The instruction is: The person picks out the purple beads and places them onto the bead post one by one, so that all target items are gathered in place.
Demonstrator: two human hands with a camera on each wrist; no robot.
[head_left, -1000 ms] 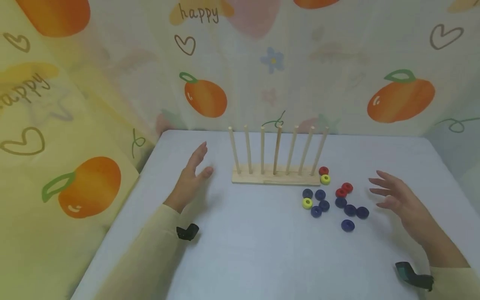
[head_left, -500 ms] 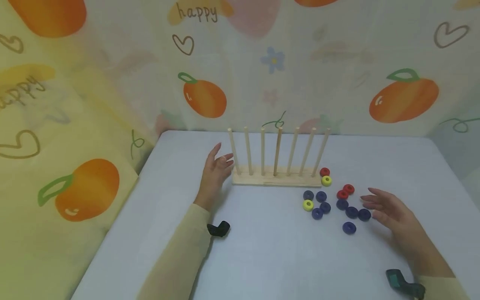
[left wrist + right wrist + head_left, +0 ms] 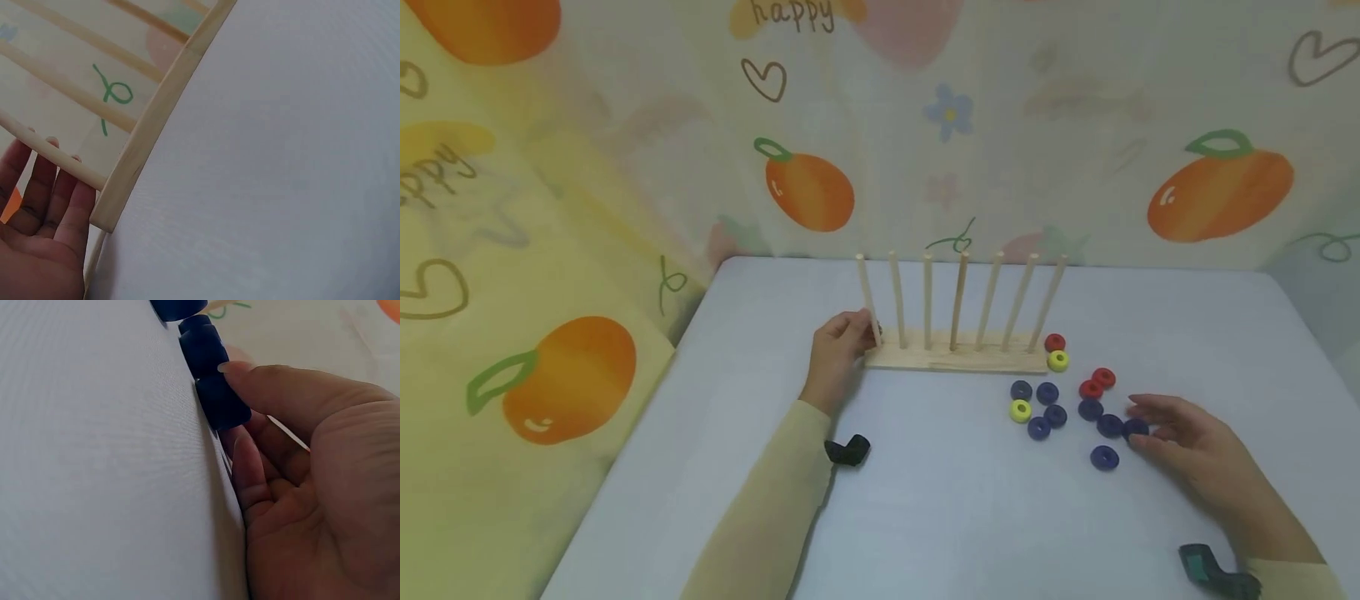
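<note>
A wooden peg rack [image 3: 955,358] with several upright pegs stands toward the back of the white table. My left hand [image 3: 838,354] is at its left end, fingers curled behind the leftmost peg [image 3: 56,153] and fingertips showing past it. On the right, my right hand [image 3: 1187,442] has thumb and fingers about a blue bead [image 3: 222,403], the rightmost of a row lying on the table. In the right wrist view the thumb overlaps the bead's upper edge while the other fingers come up at its near end.
Loose ring-shaped beads lie right of and in front of the rack: red beads [image 3: 1103,377], yellow beads [image 3: 1020,411] and several more blue beads [image 3: 1039,428]. One blue bead [image 3: 1104,457] lies nearest the front. A fruit-patterned cloth [image 3: 1037,150] hangs behind the table.
My left hand has moved right to the rack's end and closed at the leftmost peg. My right hand has come left and down to the rightmost blue bead.
</note>
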